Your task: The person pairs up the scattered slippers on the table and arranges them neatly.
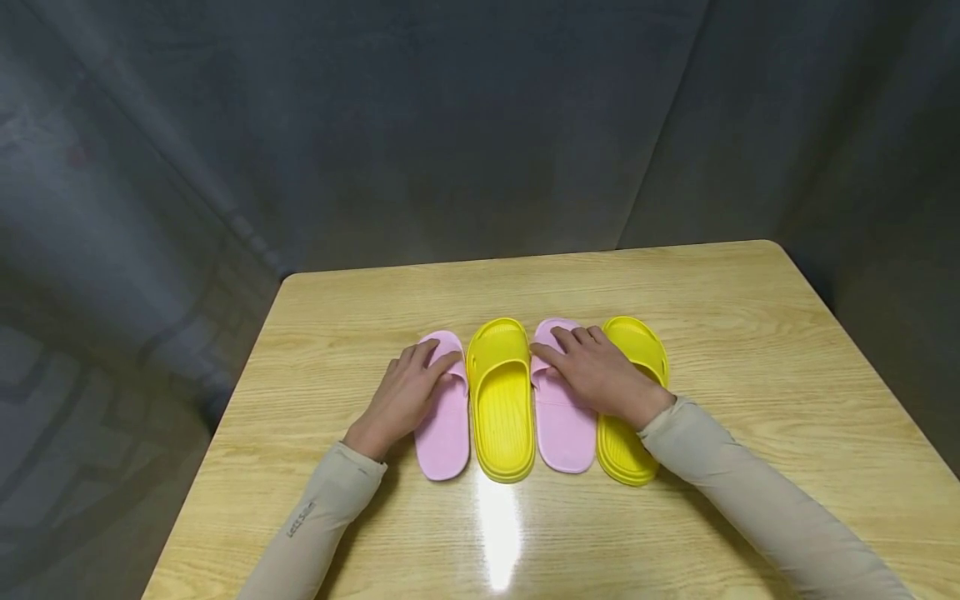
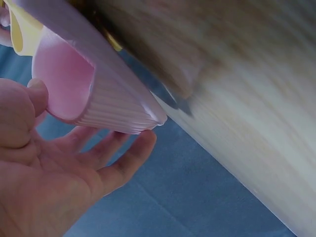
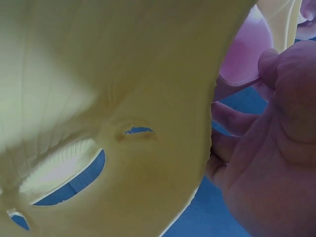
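Note:
Four slippers lie side by side on a table, pink and yellow by turns, toes toward the far edge. On the leftmost, a pink slipper (image 1: 442, 437), my left hand (image 1: 405, 387) rests over the strap. The left wrist view shows its thumb by the strap's opening and its fingers spread along the ribbed strap (image 2: 116, 106). My right hand (image 1: 600, 372) lies over the strap of the other pink slipper (image 1: 566, 437), thumb at the strap's edge. A yellow slipper (image 1: 504, 417) sits between the pink ones. The right forearm crosses above the rightmost yellow slipper (image 1: 622, 454), partly hiding it.
The wooden table (image 1: 360, 308) has rounded far corners, and a bright light reflection (image 1: 498, 533) shows on its near part. Grey curtains (image 1: 450, 125) hang behind it and along both sides. Pale sleeves (image 1: 322, 508) cover both forearms.

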Motion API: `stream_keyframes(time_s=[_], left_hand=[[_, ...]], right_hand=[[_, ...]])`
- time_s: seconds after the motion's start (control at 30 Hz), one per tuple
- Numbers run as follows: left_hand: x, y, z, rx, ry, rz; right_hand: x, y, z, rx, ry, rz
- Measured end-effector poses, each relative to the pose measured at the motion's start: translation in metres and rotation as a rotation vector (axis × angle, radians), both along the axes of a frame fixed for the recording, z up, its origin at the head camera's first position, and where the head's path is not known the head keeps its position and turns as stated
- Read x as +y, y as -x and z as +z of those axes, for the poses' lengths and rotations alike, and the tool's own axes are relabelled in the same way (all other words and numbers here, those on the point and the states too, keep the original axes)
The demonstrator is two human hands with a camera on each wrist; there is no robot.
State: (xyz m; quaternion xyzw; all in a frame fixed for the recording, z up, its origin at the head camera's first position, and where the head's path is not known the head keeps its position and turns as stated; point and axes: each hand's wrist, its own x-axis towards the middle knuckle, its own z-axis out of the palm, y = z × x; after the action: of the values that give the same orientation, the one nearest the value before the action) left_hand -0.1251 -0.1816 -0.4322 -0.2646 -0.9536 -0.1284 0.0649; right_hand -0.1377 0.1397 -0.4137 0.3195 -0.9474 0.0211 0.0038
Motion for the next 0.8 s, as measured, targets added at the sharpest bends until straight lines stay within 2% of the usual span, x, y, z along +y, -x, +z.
stream_keyframes(time_s=[0.4,0.53,0.8], left_hand=[[0.002,-0.002,0.001,-0.010,-0.020,0.020],[0.002,-0.004,0.001,0.005,-0.019,0.021],[0.006,-0.005,0.001,0.070,0.016,0.032]], right_hand=[[-0.002,-0.008,-0.001,0.041,0.045,-0.012],[-0.006,-0.016,-0.002,0.057,0.074,-0.033],[-0.005,-0.021,-0.001,0.006,0.153,-0.077]])
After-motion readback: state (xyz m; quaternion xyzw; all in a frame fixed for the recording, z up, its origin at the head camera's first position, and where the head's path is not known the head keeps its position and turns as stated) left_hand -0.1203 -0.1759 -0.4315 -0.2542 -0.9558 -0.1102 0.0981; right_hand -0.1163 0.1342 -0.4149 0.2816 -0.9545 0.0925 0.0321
